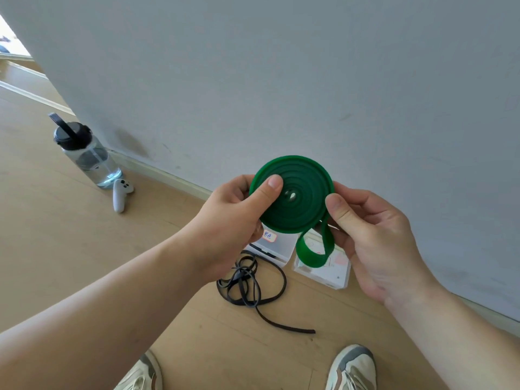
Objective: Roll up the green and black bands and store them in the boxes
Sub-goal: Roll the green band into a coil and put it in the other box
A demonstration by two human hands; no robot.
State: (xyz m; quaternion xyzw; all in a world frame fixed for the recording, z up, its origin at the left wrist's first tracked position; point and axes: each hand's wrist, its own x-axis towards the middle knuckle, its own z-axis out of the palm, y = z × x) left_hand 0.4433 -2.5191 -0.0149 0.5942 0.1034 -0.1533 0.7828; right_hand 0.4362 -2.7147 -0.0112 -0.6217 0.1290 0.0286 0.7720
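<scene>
Head view is showing the green band (292,195) wound into a flat coil, 1 short loop hanging loose. The left hand (233,218) and right hand (374,237) are both pinching its edges, thumbs pressing its face

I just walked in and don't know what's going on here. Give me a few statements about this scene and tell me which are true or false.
1. The left hand and right hand hold the flat green rubber band, wound into a coil. True.
2. The green band is fully rolled, with no end loose. False: a short loop hangs below the coil.
3. The thin black band sits rolled inside a box. False: it lies in a loose tangle on the wooden floor, in front of the white boxes.
4. A clear water bottle with a black lid stands on the floor. True.
5. A white handheld controller lies beside that bottle. True.
</scene>
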